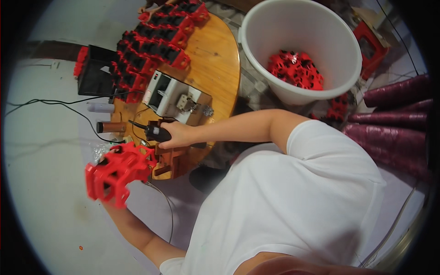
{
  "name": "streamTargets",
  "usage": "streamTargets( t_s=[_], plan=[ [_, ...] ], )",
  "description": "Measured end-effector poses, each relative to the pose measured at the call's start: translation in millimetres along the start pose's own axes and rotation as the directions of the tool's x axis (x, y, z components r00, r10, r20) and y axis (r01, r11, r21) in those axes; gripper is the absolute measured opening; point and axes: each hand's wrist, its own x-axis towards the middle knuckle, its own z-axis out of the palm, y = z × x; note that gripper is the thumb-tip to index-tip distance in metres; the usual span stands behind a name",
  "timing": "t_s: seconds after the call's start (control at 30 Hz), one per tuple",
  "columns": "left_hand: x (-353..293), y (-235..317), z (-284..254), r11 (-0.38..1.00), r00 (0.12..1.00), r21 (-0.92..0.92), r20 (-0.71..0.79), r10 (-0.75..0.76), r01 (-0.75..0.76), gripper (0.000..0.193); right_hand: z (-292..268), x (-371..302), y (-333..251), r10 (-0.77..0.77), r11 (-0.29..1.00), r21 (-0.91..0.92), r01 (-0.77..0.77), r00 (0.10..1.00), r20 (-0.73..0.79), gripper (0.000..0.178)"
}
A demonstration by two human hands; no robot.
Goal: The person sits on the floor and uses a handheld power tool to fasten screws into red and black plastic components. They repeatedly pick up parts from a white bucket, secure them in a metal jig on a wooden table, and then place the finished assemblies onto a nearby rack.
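My left hand (110, 206) is closed around a red plastic frame-like part (120, 176), held up off the near end of the table; the part hides most of the fingers. Whether it is one piece or more than one I cannot tell. My right hand (178, 134) grips the dark handle of a corded power screwdriver (158, 133), its thin tip pointing left, away from my body. Just below that hand stands a brown wooden block or fixture (170, 164) at the table's edge. Beyond it sits a small white boxy machine (172, 98) with a metal mechanism on its side.
Rows of red-and-black assembled parts (156, 43) cover the far side of the round wooden table (217, 50). A black bin (97, 71), a brown cylinder (111, 127) and cables lie leftward. A big white bucket (256, 50) holds red parts. Maroon cloth (389, 126) hangs right.
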Motion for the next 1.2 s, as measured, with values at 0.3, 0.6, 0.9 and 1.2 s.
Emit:
streamTargets(
  t_s=[0.3,0.6,0.9,1.2],
  plan=[
    [75.0,110.6,262.6,0.942,0.823,-0.090,0.463,0.328,-0.325,0.062,19.6,-2.1,9.4,-0.121,0.992,0.053,0.118,0.991,0.062,0.065],
    [211.7,79.2,466.9,0.758,0.685,0.207,0.614,0.392,-0.619,0.069,-20.3,-16.5,15.3,-0.114,0.975,0.210,0.068,0.970,0.215,0.067],
    [400.3,128.5,377.5,0.113,0.573,0.871,0.212,0.791,-0.478,0.062,-18.5,-6.4,5.3,-0.048,0.918,0.379,-0.114,0.918,0.393,0.069],
    [499.6,155.3,350.8,-0.164,0.281,0.935,0.257,0.925,-0.315,0.029,-33.4,-11.0,-7.6,0.018,0.773,0.522,-0.360,0.835,0.549,0.072]
  ],
)
